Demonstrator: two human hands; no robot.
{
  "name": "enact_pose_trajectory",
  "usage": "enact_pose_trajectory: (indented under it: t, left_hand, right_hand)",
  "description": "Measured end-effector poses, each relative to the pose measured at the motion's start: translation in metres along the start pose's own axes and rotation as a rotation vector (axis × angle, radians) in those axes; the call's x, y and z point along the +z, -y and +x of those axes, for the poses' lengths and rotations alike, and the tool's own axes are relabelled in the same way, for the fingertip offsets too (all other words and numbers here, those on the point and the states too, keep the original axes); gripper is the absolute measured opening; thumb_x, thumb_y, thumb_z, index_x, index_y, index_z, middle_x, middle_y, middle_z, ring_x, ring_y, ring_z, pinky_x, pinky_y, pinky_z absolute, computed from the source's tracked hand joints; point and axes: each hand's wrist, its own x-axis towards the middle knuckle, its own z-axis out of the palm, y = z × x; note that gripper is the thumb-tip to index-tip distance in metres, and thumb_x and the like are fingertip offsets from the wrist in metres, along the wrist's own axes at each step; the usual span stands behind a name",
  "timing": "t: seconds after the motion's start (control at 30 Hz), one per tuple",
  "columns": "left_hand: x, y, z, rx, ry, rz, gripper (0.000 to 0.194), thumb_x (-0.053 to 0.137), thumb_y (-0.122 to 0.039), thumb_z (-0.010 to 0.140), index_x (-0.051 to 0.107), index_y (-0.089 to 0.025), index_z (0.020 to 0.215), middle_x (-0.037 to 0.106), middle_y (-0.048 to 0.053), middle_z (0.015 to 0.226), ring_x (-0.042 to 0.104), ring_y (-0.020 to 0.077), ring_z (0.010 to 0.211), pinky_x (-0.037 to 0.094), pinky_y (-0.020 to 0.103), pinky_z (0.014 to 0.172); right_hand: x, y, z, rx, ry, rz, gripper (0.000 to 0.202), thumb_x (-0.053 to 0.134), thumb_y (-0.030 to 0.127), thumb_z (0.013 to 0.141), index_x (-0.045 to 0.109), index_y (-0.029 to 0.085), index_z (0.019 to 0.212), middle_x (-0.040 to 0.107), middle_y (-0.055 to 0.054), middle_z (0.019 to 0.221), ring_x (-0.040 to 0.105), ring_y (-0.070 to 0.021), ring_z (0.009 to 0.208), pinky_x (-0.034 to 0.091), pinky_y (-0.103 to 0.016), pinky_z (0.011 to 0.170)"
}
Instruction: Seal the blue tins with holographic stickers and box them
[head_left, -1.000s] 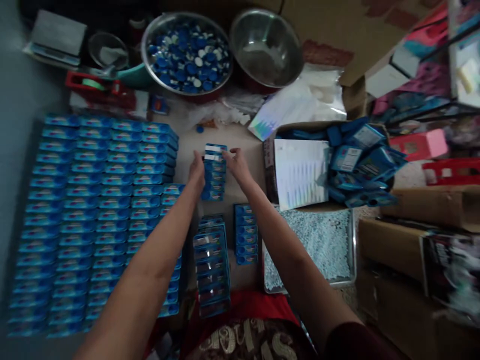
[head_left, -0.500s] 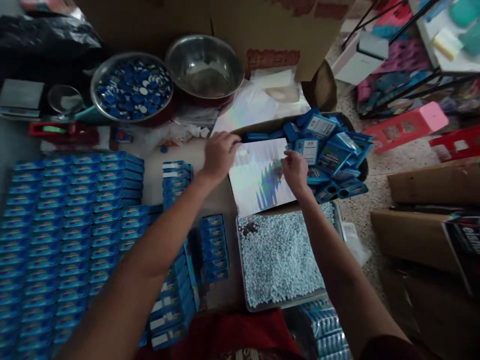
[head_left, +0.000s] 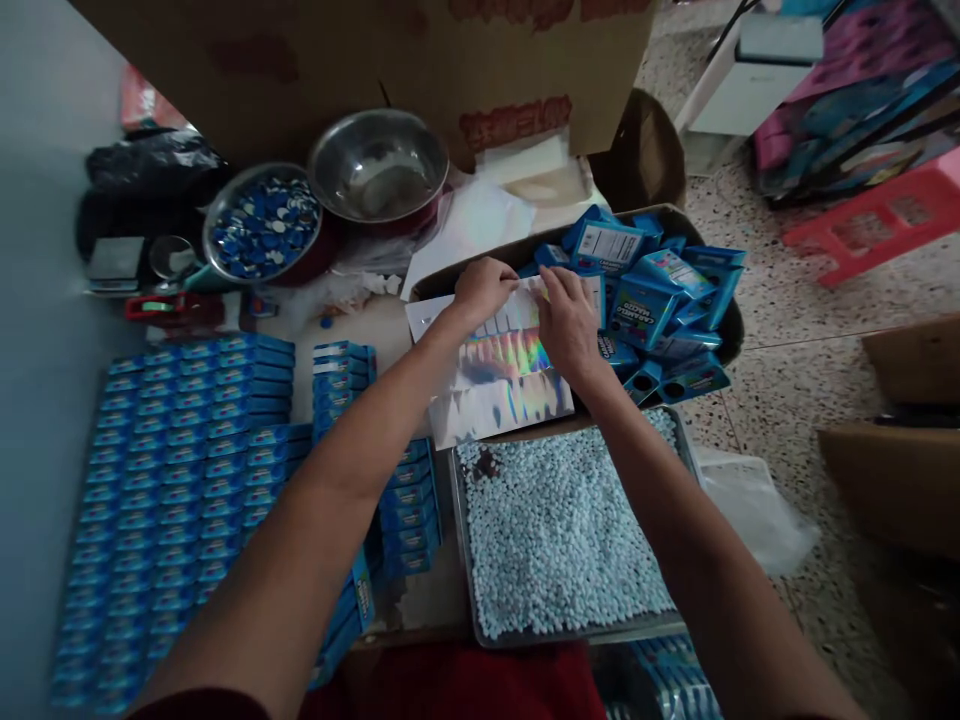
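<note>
now, work has shifted from blue boxes [head_left: 341, 380] to shiny sheet [head_left: 499, 400].
left hand [head_left: 484, 292], right hand [head_left: 570, 318]: fingers curled at its far edge; hold unclear.

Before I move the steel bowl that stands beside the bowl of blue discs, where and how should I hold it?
Probably best: pinch the right rim of the steel bowl, from the right and above, thumb inside. Its opening faces up and the rim stands exposed; the bowl of blue discs crowds its left, the large cardboard stands close behind.
</note>
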Motion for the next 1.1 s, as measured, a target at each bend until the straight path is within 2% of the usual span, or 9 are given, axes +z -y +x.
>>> enact_pose_trajectory:
  t: [0.13, 0.27, 0.33, 0.43, 0.53, 0.63, 0.8, 0.97, 1.1]
  left_hand:
    - [-0.009, -0.017, -0.006, -0.022, 0.031, 0.081, 0.017, 0.073, -0.022, 0.092, 0.087, -0.021, 0.101, 0.084, 0.009, 0.107, 0.073, 0.0249, 0.103, 0.051, 0.035, 0.095]
    - [-0.017, -0.014, -0.007, -0.057, 0.035, -0.006, 0.014, 0.074, -0.020, 0.089, 0.087, -0.021, 0.095, 0.083, 0.008, 0.098, 0.073, 0.0238, 0.097, 0.052, 0.035, 0.095]
    - [-0.021, -0.010, -0.006, -0.055, 0.027, -0.022, 0.012, 0.076, -0.019, 0.087, 0.086, -0.021, 0.093, 0.082, 0.007, 0.094, 0.073, 0.0232, 0.094, 0.052, 0.035, 0.094]
    - [-0.026, -0.011, -0.006, -0.029, -0.005, 0.012, 0.012, 0.077, -0.020, 0.086, 0.086, -0.021, 0.093, 0.081, 0.007, 0.089, 0.071, 0.0242, 0.094, 0.052, 0.035, 0.093]
    - [-0.026, -0.019, -0.009, -0.014, -0.038, 0.068, 0.012, 0.077, -0.019, 0.085, 0.086, -0.023, 0.092, 0.080, 0.008, 0.090, 0.071, 0.0264, 0.097, 0.052, 0.037, 0.094]
    - [-0.021, -0.026, -0.014, -0.026, -0.064, 0.067, 0.012, 0.076, -0.018, 0.085, 0.086, -0.024, 0.089, 0.080, 0.009, 0.094, 0.071, 0.0288, 0.101, 0.051, 0.041, 0.096]
    - [-0.004, -0.022, -0.011, 0.035, -0.127, 0.009, 0.014, 0.073, -0.016, 0.087, 0.084, -0.025, 0.085, 0.079, 0.009, 0.095, 0.070, 0.0309, 0.105, 0.050, 0.046, 0.102]
    - [0.009, 0.000, 0.000, 0.108, -0.135, -0.049, 0.014, 0.069, -0.015, 0.089, 0.082, -0.022, 0.088, 0.078, 0.011, 0.105, 0.069, 0.0324, 0.114, 0.047, 0.051, 0.112]
    - [0.001, 0.016, -0.026, 0.139, -0.237, -0.362, 0.020, 0.074, -0.033, 0.093, 0.078, -0.021, 0.109, 0.075, 0.011, 0.125, 0.062, 0.0313, 0.131, 0.045, 0.048, 0.118]
  right_hand:
    - [0.019, 0.004, 0.018, -0.034, 0.102, -0.125, 0.053, 0.035, 0.020, 0.107, 0.055, 0.019, 0.156, 0.065, -0.017, 0.142, 0.055, -0.0382, 0.135, 0.046, -0.059, 0.117]
    - [0.023, 0.001, -0.002, -0.080, 0.136, -0.203, 0.059, 0.039, 0.016, 0.105, 0.046, 0.017, 0.164, 0.051, -0.016, 0.163, 0.048, -0.0382, 0.143, 0.043, -0.056, 0.118]
    - [0.018, 0.002, -0.015, -0.094, 0.109, -0.218, 0.058, 0.039, 0.017, 0.105, 0.047, 0.017, 0.163, 0.050, -0.016, 0.165, 0.045, -0.0388, 0.145, 0.041, -0.057, 0.117]
    - [0.005, 0.007, -0.025, -0.096, 0.056, -0.210, 0.048, 0.040, 0.022, 0.108, 0.061, 0.019, 0.151, 0.063, -0.015, 0.151, 0.050, -0.0364, 0.138, 0.039, -0.055, 0.114]
    - [-0.010, 0.011, -0.024, -0.061, -0.004, -0.204, 0.034, 0.048, 0.030, 0.107, 0.073, 0.023, 0.129, 0.075, -0.012, 0.123, 0.056, -0.0332, 0.125, 0.038, -0.052, 0.108]
    - [-0.024, 0.012, -0.019, -0.017, -0.034, -0.244, 0.022, 0.057, 0.033, 0.102, 0.075, 0.025, 0.111, 0.074, -0.009, 0.105, 0.056, -0.0324, 0.116, 0.037, -0.048, 0.102]
    - [-0.038, 0.014, -0.019, 0.047, 0.016, -0.264, 0.013, 0.060, 0.024, 0.094, 0.071, 0.023, 0.099, 0.070, -0.006, 0.089, 0.059, -0.0285, 0.102, 0.035, -0.044, 0.097]
    - [-0.067, 0.035, -0.039, 0.299, 0.057, -0.037, 0.008, 0.072, 0.030, 0.085, 0.071, 0.023, 0.087, 0.060, 0.000, 0.069, 0.058, -0.0194, 0.073, 0.040, -0.036, 0.078]
    - [-0.090, 0.055, -0.053, 0.488, 0.149, 0.461, 0.022, 0.079, 0.042, 0.081, 0.070, 0.022, 0.086, 0.055, 0.003, 0.060, 0.052, -0.0140, 0.058, 0.039, -0.031, 0.061]
